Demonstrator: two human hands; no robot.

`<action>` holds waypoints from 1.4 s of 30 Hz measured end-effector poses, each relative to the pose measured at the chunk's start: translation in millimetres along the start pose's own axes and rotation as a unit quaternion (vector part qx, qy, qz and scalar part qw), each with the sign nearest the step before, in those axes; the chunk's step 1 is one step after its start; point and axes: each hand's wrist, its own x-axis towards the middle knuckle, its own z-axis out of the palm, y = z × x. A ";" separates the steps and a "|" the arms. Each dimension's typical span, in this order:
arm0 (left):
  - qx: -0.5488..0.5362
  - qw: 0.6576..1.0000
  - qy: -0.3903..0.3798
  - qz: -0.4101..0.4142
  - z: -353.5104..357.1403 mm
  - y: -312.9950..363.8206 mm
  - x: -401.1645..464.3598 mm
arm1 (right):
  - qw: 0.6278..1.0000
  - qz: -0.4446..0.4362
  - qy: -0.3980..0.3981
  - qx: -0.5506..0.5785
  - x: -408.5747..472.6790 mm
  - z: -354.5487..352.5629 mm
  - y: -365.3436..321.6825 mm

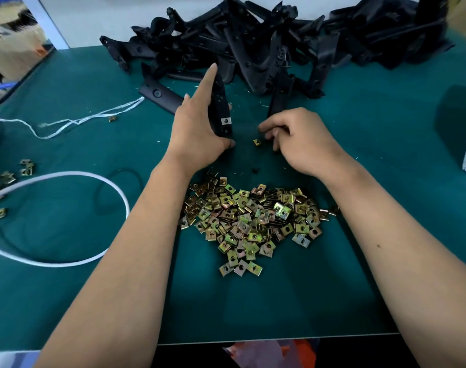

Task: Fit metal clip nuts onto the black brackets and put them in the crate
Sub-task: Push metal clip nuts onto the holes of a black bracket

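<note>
Left hand (200, 128) is gripping a black bracket (220, 107); right hand (301, 139) is curling, seemingly pinching nothing, beside a loose clip nut (257, 142).

Green-topped table (67, 301), white wall (115, 11) behind, cardboard boxes (11, 49) far left

1. One view only, from a wide-angle camera worn on the person's head; it looks forward and steeply down onto the green table (67, 301).
2. It sits close; both forearms reach in from the bottom edge.
3. The frame edges bend; the table's near edge (279, 338) lies low in frame.
</note>
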 end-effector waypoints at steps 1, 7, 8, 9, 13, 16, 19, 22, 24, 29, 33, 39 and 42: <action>-0.001 1.000 -0.001 -0.001 0.1 -0.1 0.1 | 1.000 0.004 0.002 0.009 -0.1 -0.3 1.0; -0.019 1.000 -0.009 0.006 1.5 -1.4 -1.3 | 0.995 -0.060 -0.005 -0.077 1.0 8.3 -5.5; -0.019 1.000 -0.012 0.010 1.9 -1.3 -1.1 | 0.995 -0.059 0.000 -0.076 1.4 8.0 -5.3; -0.019 1.000 -0.014 0.012 2.4 -1.2 -0.9 | 0.996 -0.057 0.007 -0.068 1.2 7.1 -4.8; -0.031 0.999 -0.027 0.020 5.2 -0.7 -1.2 | 0.994 -0.020 0.042 0.099 -2.2 4.5 -1.3; -0.042 0.998 -0.034 0.038 8.0 4.3 -2.8 | 0.961 0.021 0.063 0.268 -3.3 1.3 -3.8; -0.046 0.996 -0.050 0.053 10.6 12.1 -6.7 | 0.929 0.048 0.097 0.354 -2.6 -3.0 -4.8; -0.050 0.994 -0.064 0.076 14.6 17.0 -9.8 | 0.910 0.068 0.120 0.390 -2.9 -4.8 -3.7; -0.045 0.993 -0.067 0.084 17.7 19.5 -10.5 | 0.895 0.076 0.121 0.423 -2.4 -5.3 -3.7; -0.041 0.993 -0.067 0.091 23.3 21.7 -10.2 | 0.899 0.080 0.106 0.417 -2.5 -3.5 -7.2; -0.051 0.992 -0.072 0.092 28.2 22.4 -9.9 | 0.906 0.086 0.114 0.399 -2.4 0.6 -9.3; -0.084 0.988 -0.075 0.109 33.8 23.2 -11.0 | 0.911 0.087 0.127 0.382 -1.6 4.4 -8.3; -0.089 0.988 -0.068 0.111 35.3 23.6 -10.4 | 0.909 0.086 0.139 0.384 -2.1 5.0 -8.2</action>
